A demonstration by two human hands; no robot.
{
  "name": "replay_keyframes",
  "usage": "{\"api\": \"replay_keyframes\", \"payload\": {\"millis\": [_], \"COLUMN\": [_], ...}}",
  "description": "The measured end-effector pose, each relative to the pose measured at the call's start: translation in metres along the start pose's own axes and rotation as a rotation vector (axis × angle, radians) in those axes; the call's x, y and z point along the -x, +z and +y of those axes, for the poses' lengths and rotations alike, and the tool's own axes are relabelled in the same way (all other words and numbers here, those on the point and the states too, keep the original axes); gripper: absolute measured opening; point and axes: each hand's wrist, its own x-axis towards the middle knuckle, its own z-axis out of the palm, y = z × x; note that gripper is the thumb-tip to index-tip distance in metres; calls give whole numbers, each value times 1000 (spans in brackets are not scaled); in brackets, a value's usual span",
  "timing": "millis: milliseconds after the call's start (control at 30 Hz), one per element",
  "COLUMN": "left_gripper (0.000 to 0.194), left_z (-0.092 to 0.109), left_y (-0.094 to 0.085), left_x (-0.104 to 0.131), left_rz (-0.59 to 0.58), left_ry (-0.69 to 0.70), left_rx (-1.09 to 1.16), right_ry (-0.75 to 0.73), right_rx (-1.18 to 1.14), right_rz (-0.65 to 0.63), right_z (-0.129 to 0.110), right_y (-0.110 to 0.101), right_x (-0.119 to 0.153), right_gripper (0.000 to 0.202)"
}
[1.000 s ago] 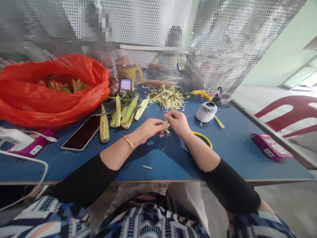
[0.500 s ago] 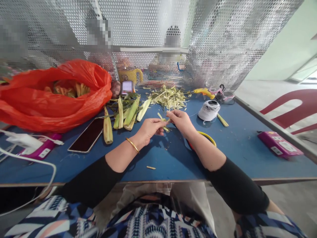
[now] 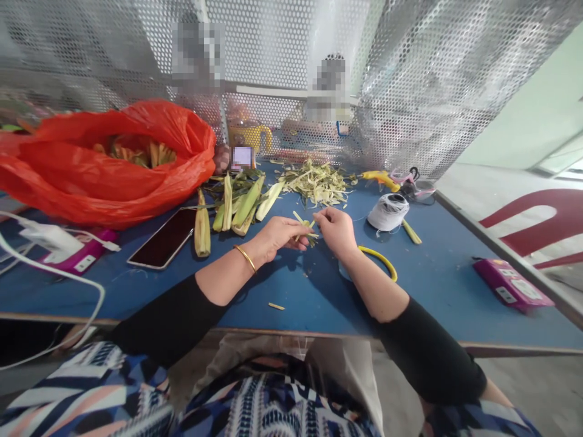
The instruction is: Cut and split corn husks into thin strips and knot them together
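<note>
My left hand (image 3: 286, 235), with a gold bangle at the wrist, pinches a small bundle of pale green husk strips (image 3: 306, 226) over the middle of the blue table. Close on its right, my right hand (image 3: 334, 227) has its fingers closed near the strips; what lies between its fingertips is too small to make out. A thin white thread runs toward the white thread spool (image 3: 388, 212) on the right. Beyond my hands lies a heap of shredded husk (image 3: 319, 184). Larger husk pieces (image 3: 248, 205) lie to the left of it.
A red plastic bag (image 3: 136, 194) and a phone (image 3: 164, 238) are on the left, beside a power strip with white cables. Yellow-handled scissors (image 3: 382, 261) lie partly under my right forearm. A purple box (image 3: 512, 284) sits at the right; a perforated screen (image 3: 277, 54) stands behind.
My right hand has moved slightly away from my left, and its fingers have drawn in. The whole view has shifted and tilted a little.
</note>
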Motion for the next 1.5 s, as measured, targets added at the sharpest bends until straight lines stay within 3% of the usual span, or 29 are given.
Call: {"api": "replay_keyframes", "payload": {"millis": [167,300,400,467,567,700,867,967,1100,1267,1500], "left_gripper": [13,12,12,11,12,14,17,13,9,4,20], "left_z": [2,2,2,1,-3,-7,-9,-8,-4,5,9], "left_y": [-3,-6,-7,-6,0,8,12,9,2,-3,-7], "left_x": [1,-2,-5,-7,-8,-8,-10,-11,-10,-7,-6], "left_rz": [18,106,182,203,213,234,261,188,52,162,230], "left_ry": [-33,-23,42,98,172,212,213,226,239,171,173], "left_rx": [33,180,319,376,419,419,380,398,380,431,390], "right_ry": [-15,-308,-480,-448,-260,-60,48,46,-15,-77,-151], "right_rx": [40,128,175,199,148,-110,-451,-531,-436,-364,-197], "right_rz": [18,213,130,-18,-147,-174,-208,-201,-172,-237,-304], "right_z": [2,-3,-8,-10,-8,-3,0,1,0,-9,-13], "right_y": [-3,-10,-9,-3,8,21,29,29,23,18,6], "right_x": [-1,4,14,21,25,24,24,23,22,29,27], "right_gripper": [21,16,25,27,29,28,25,24,21,21,27]}}
